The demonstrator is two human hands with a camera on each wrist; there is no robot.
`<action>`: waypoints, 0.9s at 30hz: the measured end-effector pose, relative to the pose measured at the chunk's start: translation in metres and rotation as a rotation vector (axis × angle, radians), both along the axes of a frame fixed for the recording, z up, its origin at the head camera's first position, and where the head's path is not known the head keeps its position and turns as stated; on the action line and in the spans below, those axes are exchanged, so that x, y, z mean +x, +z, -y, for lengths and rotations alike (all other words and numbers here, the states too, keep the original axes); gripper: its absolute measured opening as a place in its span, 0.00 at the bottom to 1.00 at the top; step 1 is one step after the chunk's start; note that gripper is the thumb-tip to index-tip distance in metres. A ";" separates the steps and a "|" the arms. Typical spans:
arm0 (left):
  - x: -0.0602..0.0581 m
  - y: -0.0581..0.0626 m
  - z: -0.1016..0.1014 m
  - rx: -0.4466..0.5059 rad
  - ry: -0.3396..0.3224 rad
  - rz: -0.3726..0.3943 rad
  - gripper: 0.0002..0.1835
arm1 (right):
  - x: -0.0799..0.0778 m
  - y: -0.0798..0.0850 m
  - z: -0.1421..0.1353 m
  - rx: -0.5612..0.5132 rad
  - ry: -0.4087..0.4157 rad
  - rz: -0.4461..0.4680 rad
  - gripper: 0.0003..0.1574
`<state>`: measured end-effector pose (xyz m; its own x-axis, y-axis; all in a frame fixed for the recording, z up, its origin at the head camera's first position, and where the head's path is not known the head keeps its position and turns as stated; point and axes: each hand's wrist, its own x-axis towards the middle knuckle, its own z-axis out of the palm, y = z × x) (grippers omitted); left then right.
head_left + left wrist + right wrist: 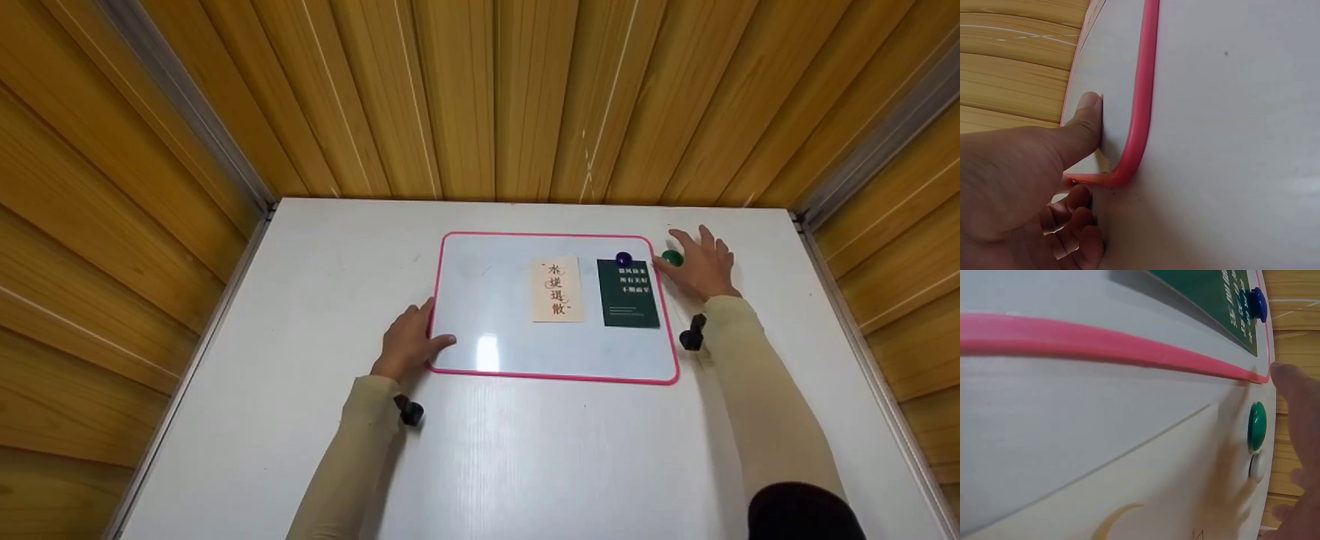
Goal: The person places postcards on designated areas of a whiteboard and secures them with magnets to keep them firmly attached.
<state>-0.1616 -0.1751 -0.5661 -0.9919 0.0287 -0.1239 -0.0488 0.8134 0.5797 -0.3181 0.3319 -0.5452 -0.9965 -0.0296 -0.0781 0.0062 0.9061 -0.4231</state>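
Observation:
A whiteboard (pixel 480 292) with a pink frame lies on the white table. My left hand (pixel 409 341) grips its left edge near the lower corner. In the left wrist view the thumb (pixel 1086 121) lies over the board's surface and the fingers curl by the frame's outer side. My right hand (pixel 701 266), fingers spread, hovers over a round green magnet (pixel 673 258) just right of the board. The thumb tip is close to the frame there. On the board are a cream card (pixel 556 290) with lettering and a dark green card (pixel 628 300), topped by a blue magnet (pixel 623 259).
Beside the green magnet, the right wrist view has a white magnet (pixel 1258 467) and a pale card (pixel 1145 495) with a yellow crescent on the table. Wood-panelled walls (pixel 465 97) close off the back and both sides.

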 end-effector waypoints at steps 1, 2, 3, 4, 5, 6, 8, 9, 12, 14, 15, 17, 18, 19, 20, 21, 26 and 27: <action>0.000 0.000 0.000 -0.003 -0.002 -0.002 0.50 | 0.000 0.000 -0.001 0.003 -0.002 0.005 0.50; 0.000 0.000 0.000 -0.011 -0.003 -0.002 0.50 | 0.001 -0.001 -0.002 0.004 -0.003 0.009 0.50; -0.001 0.001 0.000 -0.015 -0.005 -0.002 0.50 | 0.001 -0.002 -0.003 0.005 -0.003 0.013 0.49; -0.001 0.001 0.000 -0.019 -0.006 -0.002 0.50 | 0.001 -0.003 -0.004 0.006 -0.004 0.016 0.48; -0.001 0.001 0.000 -0.023 -0.007 -0.001 0.49 | 0.002 -0.003 -0.005 0.005 -0.002 0.018 0.48; -0.001 0.001 0.000 -0.026 -0.006 -0.002 0.49 | 0.002 -0.004 -0.005 0.005 0.000 0.019 0.47; -0.001 0.001 0.000 -0.029 -0.004 -0.004 0.49 | 0.003 -0.005 -0.007 0.003 0.001 0.022 0.46; -0.001 0.001 0.000 -0.025 -0.002 -0.002 0.49 | 0.004 -0.006 -0.008 0.002 0.000 0.024 0.46; 0.000 0.000 -0.001 -0.011 0.007 0.003 0.49 | 0.005 -0.007 -0.010 -0.002 -0.009 0.033 0.44; 0.001 0.000 -0.001 -0.002 0.013 0.006 0.49 | 0.007 -0.007 -0.011 -0.004 -0.018 0.042 0.43; 0.001 0.000 -0.001 0.002 0.015 0.010 0.49 | 0.007 -0.008 -0.012 -0.006 -0.022 0.044 0.43; 0.001 0.000 -0.001 0.011 0.021 0.011 0.49 | 0.007 -0.008 -0.013 -0.005 -0.026 0.047 0.42; 0.001 0.001 -0.002 0.010 0.022 0.009 0.50 | 0.007 -0.009 -0.014 -0.006 -0.027 0.047 0.41; 0.001 0.001 -0.002 0.010 0.021 0.007 0.50 | 0.007 -0.009 -0.014 -0.004 -0.026 0.045 0.41; 0.001 0.001 -0.001 0.010 0.021 0.007 0.50 | 0.006 -0.009 -0.014 -0.003 -0.026 0.043 0.41; 0.001 0.001 -0.001 0.013 0.020 0.005 0.50 | 0.006 -0.010 -0.015 -0.003 -0.024 0.039 0.41; 0.002 0.000 0.000 0.019 0.013 -0.001 0.50 | 0.005 -0.011 -0.016 -0.001 -0.023 0.017 0.39; 0.002 0.000 0.000 0.020 0.013 -0.001 0.50 | 0.005 -0.011 -0.016 -0.001 -0.022 0.012 0.39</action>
